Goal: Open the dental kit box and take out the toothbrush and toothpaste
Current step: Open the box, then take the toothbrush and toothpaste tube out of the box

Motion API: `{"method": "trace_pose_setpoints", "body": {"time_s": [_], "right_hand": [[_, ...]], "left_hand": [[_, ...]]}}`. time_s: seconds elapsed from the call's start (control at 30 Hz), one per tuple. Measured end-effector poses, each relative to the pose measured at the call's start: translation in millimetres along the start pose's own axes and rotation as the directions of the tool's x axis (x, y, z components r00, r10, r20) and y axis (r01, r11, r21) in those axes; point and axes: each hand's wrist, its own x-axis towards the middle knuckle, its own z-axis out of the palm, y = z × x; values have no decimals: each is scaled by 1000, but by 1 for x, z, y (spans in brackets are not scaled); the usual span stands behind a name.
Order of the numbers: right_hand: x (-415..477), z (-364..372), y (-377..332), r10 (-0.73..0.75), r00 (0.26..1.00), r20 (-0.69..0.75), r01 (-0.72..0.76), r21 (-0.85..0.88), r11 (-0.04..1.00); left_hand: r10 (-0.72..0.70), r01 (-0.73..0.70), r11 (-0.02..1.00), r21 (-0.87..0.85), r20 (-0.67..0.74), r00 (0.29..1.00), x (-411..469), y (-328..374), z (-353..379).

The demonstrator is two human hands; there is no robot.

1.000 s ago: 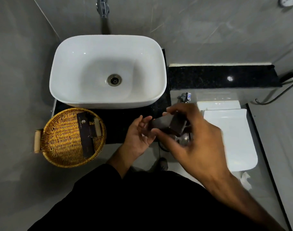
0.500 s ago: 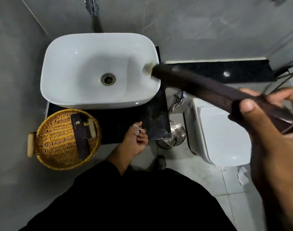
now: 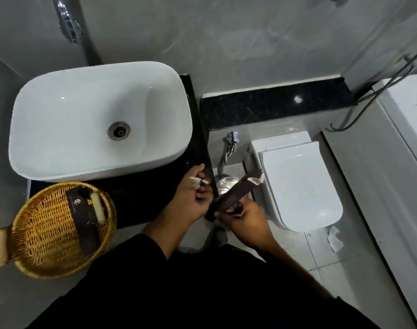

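Right hand (image 3: 244,219) grips the opened dental kit box (image 3: 236,198), left hand (image 3: 193,198) pinches something small and white; contents need sliding out next

Head-worn wide-angle view, looking steeply down

It faces forward and down over the person's dark torso: white sink (image 3: 100,119) upper left, wicker basket (image 3: 24,236) lower left, toilet (image 3: 300,184) right, both hands close below centre. Straight edges bow toward the borders.
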Motion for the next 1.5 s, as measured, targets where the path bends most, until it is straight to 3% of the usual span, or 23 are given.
{"method": "trace_pose_setpoints", "body": {"time_s": [0.1,0.23,0.47,0.6,0.67,0.7,0.73,0.8,0.83,0.87,0.9,1.03,1.1,1.17,1.27,1.37,1.5], "right_hand": [[32,-16,25,120,968,-220,-88,148,985],[79,-28,46,168,934,-316,-154,69,986],[127,-32,76,284,948,-145,-296,-65,953],[103,-33,63,233,964,-125,-221,104,970],[81,-33,37,154,985,82,-168,203,965],[67,-32,20,127,958,255,-201,288,937],[53,-30,4,101,886,452,-289,368,884],[28,-25,-25,35,648,761,-463,356,812],[18,-22,-36,0,534,845,-516,326,792],[10,-20,-45,-34,466,884,-548,319,773],[5,-19,-50,-55,455,889,-551,329,767],[2,-19,-63,-57,520,852,-452,331,828],[2,-14,-66,-54,545,837,-376,301,876],[0,-3,-72,-53,554,831,-308,263,914],[-4,17,-83,-62,560,826,-226,224,948],[-13,45,-98,-38,554,832,-243,205,948],[-26,89,-111,-47,610,791,-134,162,978]], "left_hand": [[18,-19,1000,-8,-32,999,1,0,-11],[33,-35,999,-12,-96,995,-1,1,-28],[82,-88,996,-19,-198,977,-5,-1,-28],[148,-159,987,-22,-265,953,-13,-5,-26],[205,-207,978,26,-311,928,-12,-9,-22],[252,-236,968,89,-335,908,-10,-12,-20],[312,-269,949,166,-352,883,-8,-16,-19],[436,-334,890,312,-358,826,-7,-24,-17],[493,-361,851,381,-346,798,-7,-26,-17],[540,-380,813,441,-324,777,-9,-27,-17],[570,-395,783,481,-299,766,-12,-26,-16],[523,-387,837,388,-358,773,-26,-19,-23],[417,-347,906,241,-380,825,-34,-17,-32],[388,-400,916,32,-322,863,-43,-13,-44],[422,-498,848,-185,-333,843,-60,3,-62],[430,-571,739,-357,-402,808,-87,30,-96],[452,-635,679,-369,-472,757,-124,62,-158]]}}
